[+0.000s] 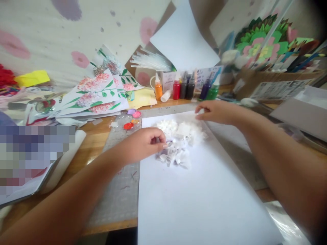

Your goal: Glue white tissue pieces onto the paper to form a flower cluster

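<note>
A white sheet of paper [201, 197] lies on the table, with a cluster of white crumpled paper pieces [176, 154] on its upper part. Fluffy white bits [167, 126] spread just beyond the cluster. My left hand [150, 143] reaches in from the left, thumb and finger pinched at the cluster's left edge; what sits between the fingertips is too small to make out. Near the sheet's far right edge, my right hand [213, 111] hovers with curled fingers, thumb and forefinger slightly apart. Nothing shows in that hand.
A grey cutting mat [114, 200] lies under the sheet. Left of it are a red paint blob [128, 126] and painted flower papers [94, 92]. Several paint bottles, including an orange one [158, 90], stand behind. A cardboard box [283, 85] of brushes is at right.
</note>
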`<state>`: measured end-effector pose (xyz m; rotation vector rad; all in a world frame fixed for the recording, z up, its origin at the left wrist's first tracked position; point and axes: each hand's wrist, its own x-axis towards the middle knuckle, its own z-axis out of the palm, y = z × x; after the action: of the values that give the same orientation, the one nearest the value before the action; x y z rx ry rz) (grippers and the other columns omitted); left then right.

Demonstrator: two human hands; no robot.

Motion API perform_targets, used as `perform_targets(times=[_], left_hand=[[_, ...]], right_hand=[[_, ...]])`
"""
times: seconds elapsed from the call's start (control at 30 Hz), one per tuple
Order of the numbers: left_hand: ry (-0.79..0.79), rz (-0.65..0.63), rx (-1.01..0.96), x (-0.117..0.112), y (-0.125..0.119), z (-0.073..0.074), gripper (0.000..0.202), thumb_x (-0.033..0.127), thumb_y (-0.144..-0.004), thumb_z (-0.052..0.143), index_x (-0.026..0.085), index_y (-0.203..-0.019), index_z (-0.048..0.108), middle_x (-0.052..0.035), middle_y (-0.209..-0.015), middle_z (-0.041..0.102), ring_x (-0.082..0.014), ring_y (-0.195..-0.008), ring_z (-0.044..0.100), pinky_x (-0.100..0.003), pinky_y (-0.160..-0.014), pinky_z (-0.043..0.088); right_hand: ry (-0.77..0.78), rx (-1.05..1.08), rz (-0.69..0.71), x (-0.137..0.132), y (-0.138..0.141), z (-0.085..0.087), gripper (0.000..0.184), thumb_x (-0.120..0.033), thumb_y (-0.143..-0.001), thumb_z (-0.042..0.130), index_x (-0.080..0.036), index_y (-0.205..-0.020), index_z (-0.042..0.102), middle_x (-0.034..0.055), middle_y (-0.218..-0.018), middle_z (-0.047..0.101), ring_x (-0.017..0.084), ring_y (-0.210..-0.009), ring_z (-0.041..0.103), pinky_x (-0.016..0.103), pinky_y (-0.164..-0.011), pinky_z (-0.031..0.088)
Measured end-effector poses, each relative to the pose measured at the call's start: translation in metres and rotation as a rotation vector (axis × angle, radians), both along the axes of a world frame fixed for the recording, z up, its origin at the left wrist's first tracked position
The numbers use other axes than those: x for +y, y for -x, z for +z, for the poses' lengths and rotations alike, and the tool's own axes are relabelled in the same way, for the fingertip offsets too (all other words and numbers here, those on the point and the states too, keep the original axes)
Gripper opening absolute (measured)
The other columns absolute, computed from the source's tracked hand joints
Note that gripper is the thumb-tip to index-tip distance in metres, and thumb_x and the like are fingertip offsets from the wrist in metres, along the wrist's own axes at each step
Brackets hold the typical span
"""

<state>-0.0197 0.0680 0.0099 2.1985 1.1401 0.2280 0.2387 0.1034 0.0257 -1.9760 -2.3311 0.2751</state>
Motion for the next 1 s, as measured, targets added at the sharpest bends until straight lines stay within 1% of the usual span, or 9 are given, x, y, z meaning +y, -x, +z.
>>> perform_targets(times=[0.07, 0.17, 0.27, 0.37, 0.47, 0.6, 0.73, 0.87, 1.0], left_hand=[[0.015, 0.003, -0.019, 0.001, 0.001, 0.0, 0.02, 0.039, -0.078, 0.049, 0.02, -0.075, 0.054, 0.0023, -0.073, 0.055, -0.0122, -0.066, 0.05, -0.024, -0.058, 0.039], [0.02, 0.011, -0.064, 0.002, 0.002, -0.003, 0.02, 0.04, -0.079, 0.048, 0.021, -0.078, 0.055, 0.0024, -0.075, 0.056, -0.0123, -0.069, 0.051, -0.024, -0.061, 0.04], [0.03, 0.039, -0.092, 0.003, 0.003, -0.006, 0.023, 0.043, -0.08, 0.047, 0.023, -0.088, 0.056, 0.0022, -0.08, 0.057, -0.013, -0.072, 0.053, -0.023, -0.062, 0.041], [-0.017, 0.033, -0.007, 0.001, 0.004, -0.005, 0.03, 0.047, -0.081, 0.044, 0.025, -0.096, 0.056, 0.0016, -0.079, 0.058, -0.0133, -0.069, 0.053, -0.024, -0.058, 0.039], [-0.089, -0.026, 0.103, -0.001, 0.004, 0.0, 0.032, 0.048, -0.082, 0.04, 0.024, -0.092, 0.058, 0.0014, -0.078, 0.058, -0.013, -0.066, 0.052, -0.024, -0.057, 0.037], [-0.108, -0.06, 0.124, -0.004, 0.002, 0.004, 0.026, 0.042, -0.081, 0.043, 0.021, -0.083, 0.058, 0.0006, -0.078, 0.056, -0.0134, -0.068, 0.051, -0.024, -0.059, 0.037], [-0.112, -0.094, 0.053, -0.003, 0.002, 0.005, 0.021, 0.036, -0.079, 0.046, 0.019, -0.074, 0.057, -0.0008, -0.082, 0.055, -0.0137, -0.072, 0.051, -0.025, -0.063, 0.039], [-0.07, -0.091, -0.002, -0.004, 0.003, 0.005, 0.023, 0.038, -0.08, 0.046, 0.018, -0.072, 0.056, -0.0009, -0.08, 0.057, -0.0135, -0.07, 0.052, -0.025, -0.065, 0.04], [0.014, -0.096, -0.049, -0.004, 0.006, 0.007, 0.025, 0.039, -0.081, 0.044, 0.018, -0.073, 0.056, -0.0003, -0.074, 0.059, -0.0132, -0.068, 0.053, -0.024, -0.063, 0.041]], right_hand=[[-0.008, -0.027, -0.043, 0.002, 0.002, -0.003, 0.034, -0.047, -0.07, 0.048, -0.023, -0.093, 0.058, 0.0024, -0.078, 0.059, 0.014, -0.062, 0.052, 0.024, -0.053, 0.034], [0.026, -0.057, -0.078, 0.005, 0.005, -0.009, 0.031, -0.046, -0.069, 0.049, -0.022, -0.087, 0.059, 0.0038, -0.082, 0.061, 0.016, -0.066, 0.053, 0.025, -0.055, 0.034], [0.036, -0.056, -0.064, 0.007, 0.005, -0.012, 0.022, -0.036, -0.067, 0.051, -0.02, -0.08, 0.06, 0.004, -0.079, 0.062, 0.017, -0.066, 0.053, 0.025, -0.056, 0.034], [0.028, -0.03, -0.043, 0.007, 0.005, -0.011, 0.015, -0.028, -0.068, 0.049, -0.019, -0.075, 0.059, 0.003, -0.077, 0.062, 0.015, -0.066, 0.052, 0.024, -0.056, 0.034], [-0.022, 0.005, -0.055, 0.004, 0.005, -0.007, 0.016, -0.029, -0.069, 0.047, -0.019, -0.075, 0.058, 0.0018, -0.074, 0.061, 0.013, -0.062, 0.051, 0.022, -0.054, 0.034], [-0.115, 0.083, -0.061, 0.0, 0.005, -0.002, 0.018, -0.033, -0.072, 0.043, -0.02, -0.078, 0.055, -0.0005, -0.066, 0.055, 0.01, -0.053, 0.045, 0.021, -0.049, 0.031], [-0.214, 0.187, 0.024, -0.005, 0.01, -0.001, 0.014, -0.03, -0.072, 0.044, -0.019, -0.072, 0.052, -0.0004, -0.063, 0.053, 0.01, -0.052, 0.043, 0.021, -0.048, 0.03], [-0.299, 0.251, 0.104, -0.011, 0.024, -0.002, 0.013, -0.028, -0.072, 0.044, -0.018, -0.074, 0.052, 0.0008, -0.068, 0.056, 0.011, -0.055, 0.045, 0.021, -0.05, 0.031], [-0.28, 0.347, 0.274, -0.019, 0.045, -0.007, 0.014, -0.023, -0.072, 0.045, -0.017, -0.081, 0.054, 0.002, -0.077, 0.06, 0.012, -0.064, 0.051, 0.021, -0.057, 0.034]])
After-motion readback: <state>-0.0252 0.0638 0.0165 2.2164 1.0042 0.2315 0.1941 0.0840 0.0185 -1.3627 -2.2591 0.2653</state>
